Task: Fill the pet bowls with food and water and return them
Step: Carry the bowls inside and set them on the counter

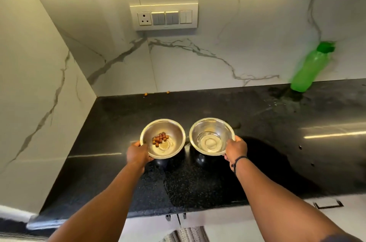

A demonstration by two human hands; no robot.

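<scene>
Two steel pet bowls are held just above the black counter [257, 142]. The left bowl [172, 132] carries a small heap of brown kibble [160, 139]; my left hand [138, 153] grips its near-left rim. The right bowl [206, 128] holds a shallow pool of clear water [209, 142]; my right hand [236, 149] grips its right rim. Both bowls cast dark shadows on the counter beneath them.
A green bottle [309, 69] stands at the back right against the marble wall, with wet patches on the counter near it. Two stray kibble pieces [156, 93] lie by the back wall. A switch panel [164, 17] sits above. Walls close the left and back.
</scene>
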